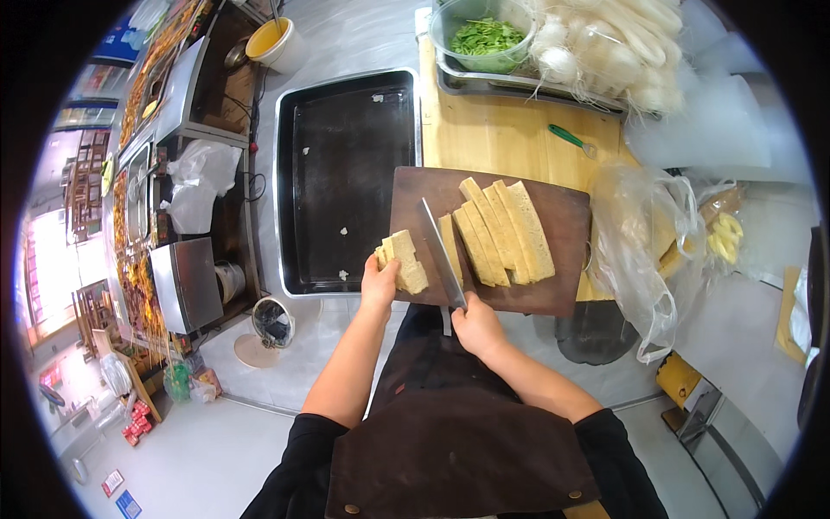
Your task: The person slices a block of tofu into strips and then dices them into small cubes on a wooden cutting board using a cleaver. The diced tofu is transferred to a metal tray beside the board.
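My left hand [379, 280] grips a short stack of pale yellow, spongy tofu-like pieces [404, 261] at the left edge of a brown cutting board [564, 246]. In my right hand [478, 325] is a knife [441, 253], its long blade slanting up and left across the board, between that stack and the other pieces. Just right of the blade, partly covered by it, lies a narrow strip [449, 243]. Several longer strips [509, 233] lean side by side, fanned out, on the middle and right of the board. The knife's handle is mostly hidden by my fingers.
A black tray [350, 188] with a few white crumbs adjoins the board's left side. Behind are a green-handled peeler [572, 139], a tub of chopped greens [486, 40] and bagged white noodles [609, 52]. A plastic bag [639, 240] of yellow pieces sits right.
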### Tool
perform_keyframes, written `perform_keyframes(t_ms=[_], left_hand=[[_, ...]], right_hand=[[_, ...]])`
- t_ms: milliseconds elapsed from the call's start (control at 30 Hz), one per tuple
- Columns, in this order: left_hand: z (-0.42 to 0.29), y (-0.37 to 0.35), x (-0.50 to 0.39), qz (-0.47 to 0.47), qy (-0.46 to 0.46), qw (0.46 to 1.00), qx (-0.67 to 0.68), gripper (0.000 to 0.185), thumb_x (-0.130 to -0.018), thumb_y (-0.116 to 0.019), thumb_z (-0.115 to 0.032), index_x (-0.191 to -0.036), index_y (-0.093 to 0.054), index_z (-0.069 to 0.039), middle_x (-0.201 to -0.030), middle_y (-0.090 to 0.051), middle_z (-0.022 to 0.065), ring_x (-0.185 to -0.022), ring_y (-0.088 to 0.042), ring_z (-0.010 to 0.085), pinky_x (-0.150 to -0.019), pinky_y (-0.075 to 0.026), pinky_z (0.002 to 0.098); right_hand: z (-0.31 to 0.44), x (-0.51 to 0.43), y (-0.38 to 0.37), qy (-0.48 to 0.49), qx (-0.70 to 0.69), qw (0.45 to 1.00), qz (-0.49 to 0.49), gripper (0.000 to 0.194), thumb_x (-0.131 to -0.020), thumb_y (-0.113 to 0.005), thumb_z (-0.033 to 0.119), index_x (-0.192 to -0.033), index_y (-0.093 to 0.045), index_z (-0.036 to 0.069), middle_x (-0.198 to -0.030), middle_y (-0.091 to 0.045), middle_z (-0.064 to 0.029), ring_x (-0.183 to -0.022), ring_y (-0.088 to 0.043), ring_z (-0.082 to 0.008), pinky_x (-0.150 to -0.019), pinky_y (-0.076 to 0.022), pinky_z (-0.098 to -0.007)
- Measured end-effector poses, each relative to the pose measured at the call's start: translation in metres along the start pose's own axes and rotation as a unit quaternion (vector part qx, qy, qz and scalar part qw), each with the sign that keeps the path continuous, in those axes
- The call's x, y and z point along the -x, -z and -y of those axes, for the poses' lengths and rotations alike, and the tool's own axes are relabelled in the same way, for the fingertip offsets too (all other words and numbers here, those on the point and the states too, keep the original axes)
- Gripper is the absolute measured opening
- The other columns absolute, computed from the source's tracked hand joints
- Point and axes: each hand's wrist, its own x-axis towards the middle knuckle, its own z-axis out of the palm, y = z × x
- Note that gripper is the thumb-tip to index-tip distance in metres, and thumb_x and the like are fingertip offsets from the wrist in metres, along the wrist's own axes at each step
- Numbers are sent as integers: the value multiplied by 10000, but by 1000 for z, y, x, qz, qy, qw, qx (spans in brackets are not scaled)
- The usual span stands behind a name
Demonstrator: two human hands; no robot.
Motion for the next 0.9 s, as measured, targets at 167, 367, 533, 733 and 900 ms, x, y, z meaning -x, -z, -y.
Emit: perform_keyframes(t_ms=[167,367,533,733,900], left_hand=[[-1,1,-7,13,-16,999,-44,549,-1002,-710,-194,-1485,-549,13,-1339,-691,125,-1230,-659,230,-1067,-521,378],[2,-4,-8,5,-27,999,-35,554,-1002,-713,-195,-1490,-540,1,-1354,-683,129,-1232,-657,233,-1072,-522,376],[-27,-12,8,-9,-106,981,-165,512,-964,-719,-134,-1444,-595,-2,-1369,-680,163,-1255,-663,266,-1081,-526,394],[-38,-45,30,7,-514,754,-410,638,-848,-780,-77,-1469,-638,-106,-1417,-646,134,-1345,-604,345,-1131,-491,485],[-10,-59,42,115,-538,641,-535,731,-860,-806,-151,-1560,-596,-155,-1582,-567,115,-1490,-512,347,-1227,-416,502]], right_hand=[[-6,-4,10,-9,32,999,-32,324,-1028,-584,230,-1257,-666,15,-988,-767,-307,-971,-737,-514,-897,-580,-605],[-26,-11,58,-8,123,990,-74,297,-1032,-626,248,-1235,-691,40,-999,-780,-272,-978,-747,-485,-875,-584,-587],[-39,-14,87,-35,153,982,-104,298,-1037,-601,252,-1257,-691,73,-985,-786,-255,-962,-755,-468,-871,-584,-590],[-54,-18,108,-24,143,980,-136,284,-1027,-615,236,-1247,-694,75,-969,-780,-260,-947,-747,-479,-858,-576,-594],[-56,-17,107,-39,107,987,-112,310,-1030,-642,246,-1280,-678,66,-981,-783,-256,-974,-742,-484,-865,-574,-578]])
